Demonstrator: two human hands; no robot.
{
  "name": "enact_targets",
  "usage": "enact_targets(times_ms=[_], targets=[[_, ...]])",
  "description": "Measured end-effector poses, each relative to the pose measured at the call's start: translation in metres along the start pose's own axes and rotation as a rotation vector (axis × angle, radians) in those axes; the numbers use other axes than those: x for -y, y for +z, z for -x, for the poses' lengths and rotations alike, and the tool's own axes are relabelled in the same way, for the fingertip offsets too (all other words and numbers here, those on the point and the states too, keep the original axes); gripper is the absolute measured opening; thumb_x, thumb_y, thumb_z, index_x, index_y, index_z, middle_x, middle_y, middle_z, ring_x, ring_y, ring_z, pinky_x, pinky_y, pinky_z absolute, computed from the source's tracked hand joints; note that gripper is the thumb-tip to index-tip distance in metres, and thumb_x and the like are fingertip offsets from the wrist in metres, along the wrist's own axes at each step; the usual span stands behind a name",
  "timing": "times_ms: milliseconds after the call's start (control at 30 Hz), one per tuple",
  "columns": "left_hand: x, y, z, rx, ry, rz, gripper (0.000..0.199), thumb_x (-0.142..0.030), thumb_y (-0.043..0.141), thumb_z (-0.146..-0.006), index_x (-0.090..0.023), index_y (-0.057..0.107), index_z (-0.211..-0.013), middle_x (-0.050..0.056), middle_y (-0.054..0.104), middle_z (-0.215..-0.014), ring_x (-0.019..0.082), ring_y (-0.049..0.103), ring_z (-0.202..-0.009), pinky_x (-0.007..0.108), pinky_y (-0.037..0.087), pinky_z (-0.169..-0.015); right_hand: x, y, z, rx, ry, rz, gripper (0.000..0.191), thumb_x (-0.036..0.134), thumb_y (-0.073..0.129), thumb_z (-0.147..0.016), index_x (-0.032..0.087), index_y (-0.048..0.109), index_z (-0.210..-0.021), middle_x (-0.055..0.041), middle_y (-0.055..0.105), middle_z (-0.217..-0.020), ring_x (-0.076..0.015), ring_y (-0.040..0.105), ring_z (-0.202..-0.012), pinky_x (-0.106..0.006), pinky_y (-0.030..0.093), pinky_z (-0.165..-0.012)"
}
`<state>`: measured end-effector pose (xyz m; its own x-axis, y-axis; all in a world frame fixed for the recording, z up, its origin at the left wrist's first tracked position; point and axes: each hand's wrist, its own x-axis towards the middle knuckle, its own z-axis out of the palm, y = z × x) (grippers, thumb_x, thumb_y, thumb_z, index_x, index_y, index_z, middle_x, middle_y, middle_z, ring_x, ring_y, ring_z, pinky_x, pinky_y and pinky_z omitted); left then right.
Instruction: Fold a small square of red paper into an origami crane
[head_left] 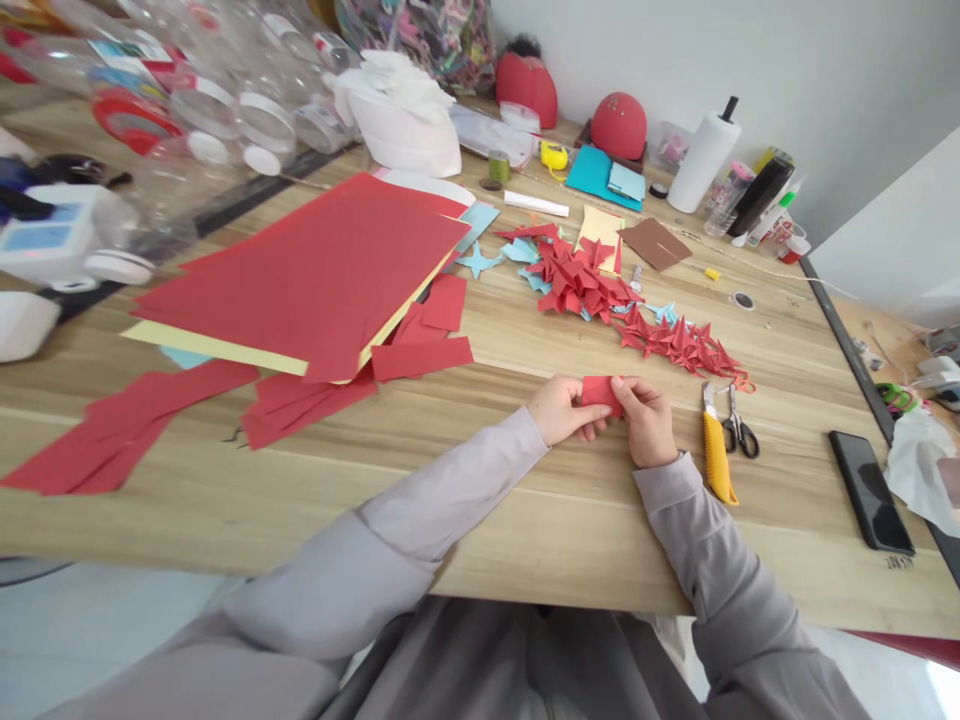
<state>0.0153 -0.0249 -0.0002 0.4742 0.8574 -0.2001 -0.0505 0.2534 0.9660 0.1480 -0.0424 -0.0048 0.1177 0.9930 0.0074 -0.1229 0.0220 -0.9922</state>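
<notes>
My left hand (559, 412) and my right hand (645, 422) pinch a small piece of red paper (602, 395) between them, just above the wooden table (480, 520). Its folds cannot be made out from here. Beyond my hands lie heaps of folded red paper stars (577, 282) with some blue ones (521, 250). A yellow utility knife (717, 455) and steel scissors (739, 425) sit to the right of my right hand. Left of my hands are a large stack of red paper sheets (300, 270) and loose red strips (300, 400).
A black smartphone (870, 490) lies near the right table edge. Clear plastic bottles (255, 110) crowd the back left, and a paper towel roll (703, 160) and red domes (618, 125) stand along the back wall. More red paper strips (127, 430) hang near the left.
</notes>
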Motion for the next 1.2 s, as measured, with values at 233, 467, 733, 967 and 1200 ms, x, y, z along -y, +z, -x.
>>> enact_targets(times_ms=[233,467,733,967,1200], targets=[[-0.004,0.002,0.0,-0.071,-0.042,0.046,0.021,-0.02,0.064,-0.071,-0.012,0.049,-0.059,-0.004,0.053,-0.042,0.009,0.051,-0.033,0.019,0.043,-0.034,-0.001,-0.002,-0.004,-0.06,0.059,-0.124,0.028,0.034,0.065,-0.07,0.017,0.051,-0.053,0.0054,0.048,-0.044,-0.0069,0.039,-0.04,-0.021,0.029,-0.041],[-0.003,-0.004,-0.002,-0.139,0.012,0.188,0.029,-0.037,0.066,-0.068,-0.013,0.05,-0.063,-0.005,0.052,-0.042,0.008,0.048,-0.033,0.02,0.042,-0.034,0.0,-0.002,-0.004,-0.079,0.066,-0.137,0.027,0.035,0.066,-0.069,0.017,0.052,-0.055,0.0049,0.049,-0.047,-0.0065,0.04,-0.04,-0.021,0.029,-0.04],[-0.002,-0.005,-0.003,-0.181,0.131,0.141,0.032,-0.041,0.066,-0.067,-0.014,0.049,-0.06,-0.004,0.05,-0.039,0.006,0.045,-0.033,0.018,0.036,-0.034,-0.002,-0.002,-0.003,-0.048,0.041,-0.077,0.028,0.04,0.064,-0.071,0.017,0.053,-0.058,0.0043,0.049,-0.049,-0.007,0.04,-0.042,-0.022,0.03,-0.041],[-0.003,-0.012,-0.005,-0.209,0.188,0.297,0.041,-0.022,0.064,-0.063,-0.016,0.056,-0.103,0.005,0.062,-0.089,0.01,0.059,-0.053,0.022,0.046,-0.041,0.0,-0.003,-0.005,-0.048,0.11,-0.171,0.025,0.038,0.065,-0.069,0.017,0.054,-0.059,0.0034,0.051,-0.052,-0.0077,0.042,-0.042,-0.022,0.03,-0.04],[-0.008,-0.008,-0.002,-0.241,0.292,0.086,0.018,-0.017,0.065,-0.058,-0.013,0.067,-0.076,0.008,0.058,-0.108,0.018,0.058,-0.091,0.02,0.049,-0.056,-0.002,-0.004,-0.002,0.076,0.066,-0.018,0.028,0.04,0.059,-0.075,0.017,0.057,-0.059,0.0034,0.05,-0.047,-0.0076,0.042,-0.044,-0.022,0.032,-0.045]])
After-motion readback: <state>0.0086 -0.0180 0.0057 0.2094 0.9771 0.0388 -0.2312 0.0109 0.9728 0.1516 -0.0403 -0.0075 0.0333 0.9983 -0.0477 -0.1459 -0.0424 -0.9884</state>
